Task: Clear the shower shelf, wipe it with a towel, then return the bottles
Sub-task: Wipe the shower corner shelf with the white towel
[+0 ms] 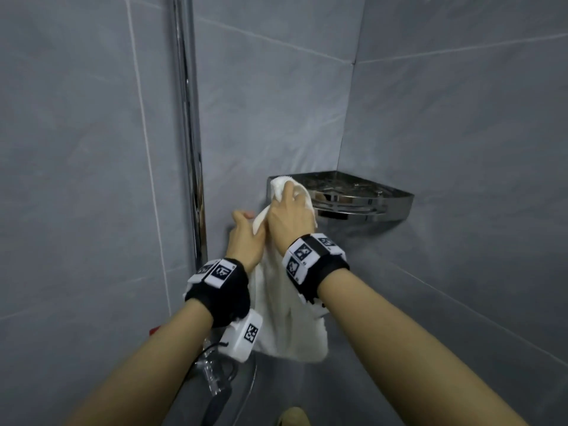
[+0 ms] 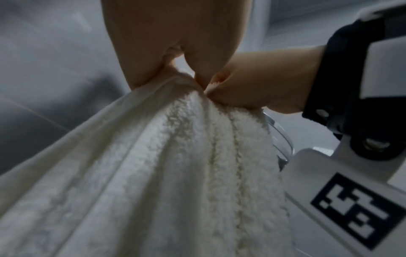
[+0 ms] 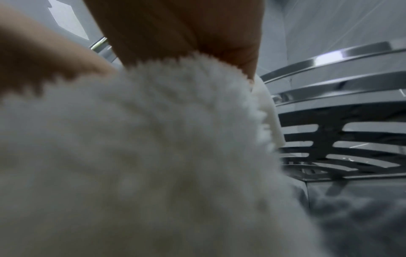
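A chrome corner shelf (image 1: pixel 362 196) hangs where the two grey tiled walls meet, and no bottles stand on it. A white towel (image 1: pixel 285 318) hangs from both my hands just left of the shelf. My right hand (image 1: pixel 287 207) grips the towel's bunched top end at the shelf's left front corner. My left hand (image 1: pixel 246 232) pinches the towel lower down, to the left of the right hand. In the left wrist view the towel (image 2: pixel 175 165) drapes down from that hand's fingers (image 2: pixel 142 43). The right wrist view shows the towel (image 3: pixel 142 147) close up beside the slotted shelf (image 3: pixel 340 135).
A vertical chrome shower pipe (image 1: pixel 192 133) runs down the wall left of my hands. Below the left wrist sit chrome shower fittings (image 1: pixel 215 376) with a dark handle. Something red (image 1: pixel 155 330) peeks out behind my left forearm. No bottles are in view.
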